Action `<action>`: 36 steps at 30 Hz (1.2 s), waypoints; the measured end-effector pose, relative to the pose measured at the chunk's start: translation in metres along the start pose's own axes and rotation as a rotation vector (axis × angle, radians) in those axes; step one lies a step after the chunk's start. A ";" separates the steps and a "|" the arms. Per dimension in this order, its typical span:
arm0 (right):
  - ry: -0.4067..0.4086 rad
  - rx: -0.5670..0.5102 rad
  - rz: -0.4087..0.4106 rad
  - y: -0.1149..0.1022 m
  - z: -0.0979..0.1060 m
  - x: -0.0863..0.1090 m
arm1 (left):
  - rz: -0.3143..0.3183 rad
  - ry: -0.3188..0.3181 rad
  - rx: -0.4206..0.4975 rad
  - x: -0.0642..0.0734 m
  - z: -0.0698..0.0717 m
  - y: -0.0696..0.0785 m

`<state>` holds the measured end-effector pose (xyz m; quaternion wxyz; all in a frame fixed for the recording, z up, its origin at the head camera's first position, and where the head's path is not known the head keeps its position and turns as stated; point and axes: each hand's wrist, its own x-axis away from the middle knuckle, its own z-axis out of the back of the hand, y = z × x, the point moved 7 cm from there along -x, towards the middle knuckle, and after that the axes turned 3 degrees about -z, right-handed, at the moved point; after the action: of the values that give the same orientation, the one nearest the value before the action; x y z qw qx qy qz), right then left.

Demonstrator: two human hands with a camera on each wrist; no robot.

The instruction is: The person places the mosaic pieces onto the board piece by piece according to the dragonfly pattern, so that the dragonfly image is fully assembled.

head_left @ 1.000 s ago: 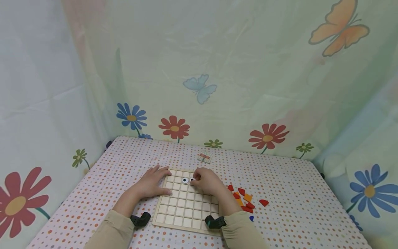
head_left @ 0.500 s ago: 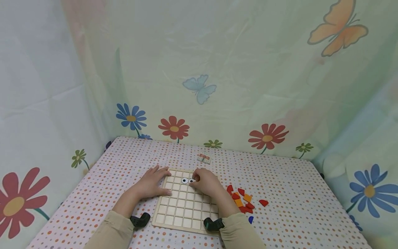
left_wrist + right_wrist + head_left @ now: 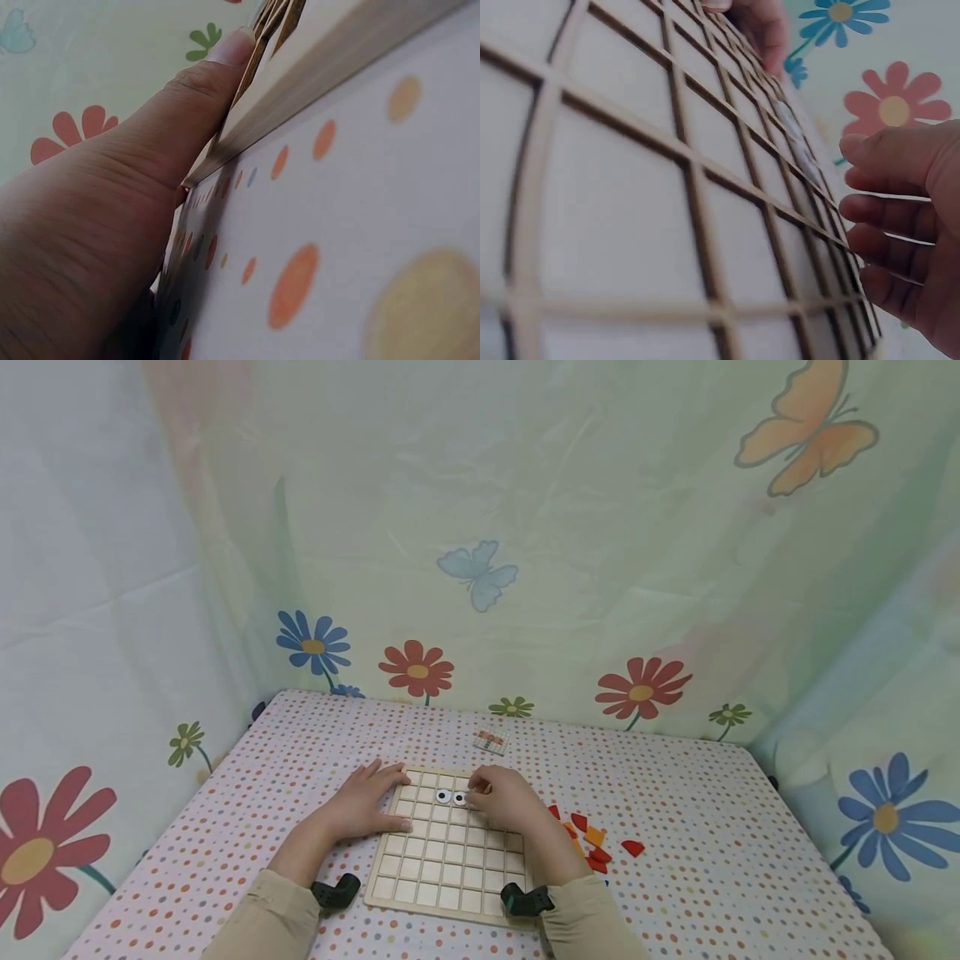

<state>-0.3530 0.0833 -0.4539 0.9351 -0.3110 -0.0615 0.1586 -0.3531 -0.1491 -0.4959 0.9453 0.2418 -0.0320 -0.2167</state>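
A wooden grid board (image 3: 420,893) lies on the dotted table. Two round white tiles with black dots, like eyes (image 3: 444,796), sit side by side in its upper part. My left hand (image 3: 360,802) rests at the board's left side, fingers spread; in the left wrist view its thumb (image 3: 217,64) lies over the wooden rim. My right hand (image 3: 506,797) is just right of the right-hand eye tile (image 3: 460,797). In the right wrist view, the right fingers (image 3: 881,150) are loosely bent with nothing visible between them.
Several red and orange pieces (image 3: 595,836) lie loose right of the board, partly behind the right forearm. One red piece (image 3: 633,848) lies farther right. A small patterned card (image 3: 491,741) lies beyond the board. Black devices (image 3: 336,892) are worn at the wrists.
My right hand has let go of the right-hand eye tile and shifted slightly right, so the tile shows fully. The left hand stays on the board's edge.
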 end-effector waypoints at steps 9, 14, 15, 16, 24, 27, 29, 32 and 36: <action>0.068 -0.005 -0.132 0.039 0.053 0.025 | -0.002 0.004 0.006 0.001 0.003 0.001; 0.042 0.034 -0.205 0.068 0.070 0.039 | -0.001 0.001 -0.003 0.002 0.003 0.000; 0.036 0.039 -0.216 0.074 0.071 0.041 | 0.004 -0.002 -0.003 0.002 0.003 -0.001; 0.033 0.047 -0.223 0.079 0.072 0.043 | 0.004 -0.002 -0.004 0.002 0.003 -0.001; 0.005 0.043 -0.268 0.103 0.065 0.047 | 0.000 0.005 0.000 0.003 0.004 -0.001; 0.005 0.057 -0.270 0.105 0.062 0.047 | 0.008 -0.002 -0.004 0.003 0.002 -0.002; 0.007 0.068 -0.271 0.105 0.061 0.046 | 0.009 -0.004 -0.007 0.002 0.001 -0.002; 0.013 0.083 -0.269 0.106 0.060 0.047 | -0.001 -0.001 -0.006 0.001 0.000 -0.002; 0.017 0.089 -0.253 0.106 0.061 0.048 | -0.018 0.009 0.005 0.000 0.000 0.000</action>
<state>-0.3486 0.2138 -0.4680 0.9610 -0.2601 -0.0851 0.0394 -0.3531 -0.1492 -0.4961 0.9428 0.2452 -0.0263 -0.2241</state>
